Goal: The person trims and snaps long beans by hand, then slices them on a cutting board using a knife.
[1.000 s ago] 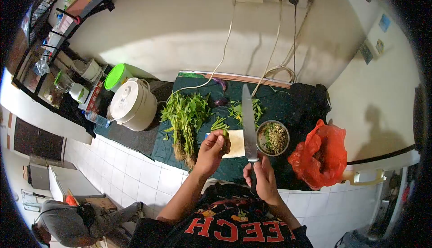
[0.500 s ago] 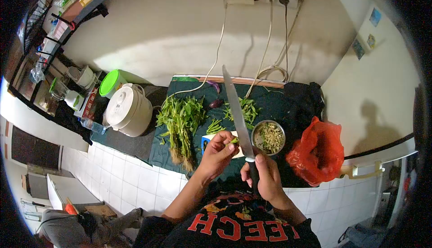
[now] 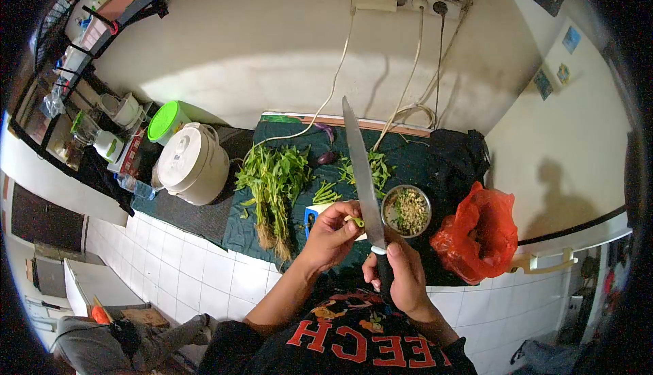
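My right hand (image 3: 403,271) is closed round the black handle of a large knife (image 3: 362,160), whose blade points up and away from me. Pinched in my left hand (image 3: 333,234) is a small green vegetable piece (image 3: 356,222), close beside the blade. Partly hidden behind my left hand lies a white and blue cutting board (image 3: 311,216). Cut green pieces (image 3: 326,192) lie just beyond it. A metal bowl (image 3: 407,210) of chopped bits stands right of the blade. Leafy greens with roots (image 3: 273,184) lie to the left, and more leaves (image 3: 373,169) lie behind the blade.
A red plastic bag (image 3: 477,235) stands right of the bowl. Purple eggplants (image 3: 327,158) lie at the back of the green cloth. At the left are a white rice cooker (image 3: 193,164) and a green-lidded tub (image 3: 166,122). Another person (image 3: 129,344) is at lower left.
The knife blade has tilted left, and my left hand has moved right with the green piece, closer to the blade. The camera view has shifted slightly.
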The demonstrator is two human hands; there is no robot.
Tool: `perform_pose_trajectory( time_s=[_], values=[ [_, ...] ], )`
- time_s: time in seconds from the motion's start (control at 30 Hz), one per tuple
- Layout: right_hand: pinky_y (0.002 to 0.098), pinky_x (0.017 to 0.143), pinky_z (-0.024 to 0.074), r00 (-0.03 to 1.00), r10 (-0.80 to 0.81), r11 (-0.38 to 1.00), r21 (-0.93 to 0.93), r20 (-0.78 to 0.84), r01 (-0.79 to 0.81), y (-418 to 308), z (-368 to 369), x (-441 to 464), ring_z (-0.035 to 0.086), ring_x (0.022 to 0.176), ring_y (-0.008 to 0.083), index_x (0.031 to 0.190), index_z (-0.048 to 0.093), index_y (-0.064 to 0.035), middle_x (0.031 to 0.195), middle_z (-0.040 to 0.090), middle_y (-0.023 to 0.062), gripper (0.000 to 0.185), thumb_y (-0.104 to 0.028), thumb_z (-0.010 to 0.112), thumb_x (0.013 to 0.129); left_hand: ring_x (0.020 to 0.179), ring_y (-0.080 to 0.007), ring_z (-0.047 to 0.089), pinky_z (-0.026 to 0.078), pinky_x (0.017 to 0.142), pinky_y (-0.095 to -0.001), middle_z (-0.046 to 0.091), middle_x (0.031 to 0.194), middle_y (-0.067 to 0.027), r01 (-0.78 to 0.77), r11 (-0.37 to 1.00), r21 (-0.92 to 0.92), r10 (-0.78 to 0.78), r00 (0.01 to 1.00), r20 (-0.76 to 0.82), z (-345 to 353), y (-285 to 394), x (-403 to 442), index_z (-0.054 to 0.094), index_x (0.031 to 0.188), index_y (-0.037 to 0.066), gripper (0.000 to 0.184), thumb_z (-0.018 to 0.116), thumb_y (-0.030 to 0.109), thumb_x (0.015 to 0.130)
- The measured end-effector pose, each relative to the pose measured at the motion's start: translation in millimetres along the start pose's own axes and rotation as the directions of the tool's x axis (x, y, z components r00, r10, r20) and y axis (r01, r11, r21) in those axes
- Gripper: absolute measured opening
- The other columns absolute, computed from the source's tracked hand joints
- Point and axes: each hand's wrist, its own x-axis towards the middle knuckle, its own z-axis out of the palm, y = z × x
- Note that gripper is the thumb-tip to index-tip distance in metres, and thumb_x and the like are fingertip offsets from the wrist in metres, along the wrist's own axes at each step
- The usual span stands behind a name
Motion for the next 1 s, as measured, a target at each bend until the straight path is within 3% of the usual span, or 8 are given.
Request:
perform_pose_trajectory(
  time_s=[0.57,0.67,0.9,1.0],
  values=[
    [0.0217,0.049,0.0371,0.997,-0.065,0.998,-0.017,-0.049,0.064,11,-5,-7,0.047,0.051,0.0083,0.144,0.036,-0.0019,0.065,0.057,0.0065,0.056,-0.04,0.032,0.103,0.097,-0.0179,0.056,0.047,0.082,-0.0329,0.053,0.105,-0.0035,-0.039,0.998,0.059,0.039,0.999,0.0,8,-11,5,0.057,0.103,0.008,0.021,0.071,0.012,0.087],
    [0.0216,0.05,0.0372,0.997,-0.052,0.998,-0.05,-0.055,0.049,13,-6,-8,0.047,0.053,0.0081,0.144,0.037,-0.0024,0.066,0.057,0.0062,0.055,-0.04,0.031,0.104,0.105,-0.0182,0.056,0.045,0.092,-0.0343,0.058,0.112,-0.0059,-0.029,1.0,0.0,0.029,0.999,0.028,0,-16,7,0.062,0.099,0.006,0.014,0.07,0.01,0.088],
    [0.021,0.051,0.0373,0.993,-0.109,0.992,-0.067,-0.054,0.105,28,-4,-6,0.046,0.055,0.0071,0.145,0.035,-0.0039,0.069,0.056,0.0051,0.056,-0.042,0.025,0.105,0.099,-0.018,0.056,0.045,0.086,-0.0329,0.057,0.108,-0.0058,-0.034,0.999,0.024,0.032,0.996,0.081,-15,-18,12,0.064,0.094,0.005,0.011,0.07,0.008,0.086],
    [0.0224,0.05,0.0366,0.991,-0.126,0.991,-0.056,-0.041,0.124,30,-1,-6,0.043,0.053,0.0074,0.144,0.039,-0.0074,0.067,0.054,0.0029,0.047,-0.033,0.027,0.106,0.096,-0.0183,0.057,0.046,0.08,-0.032,0.055,0.103,-0.0049,-0.029,0.999,0.022,0.027,0.998,0.049,-13,-19,11,0.063,0.092,0.006,0.013,0.072,0.01,0.085]
  ],
)
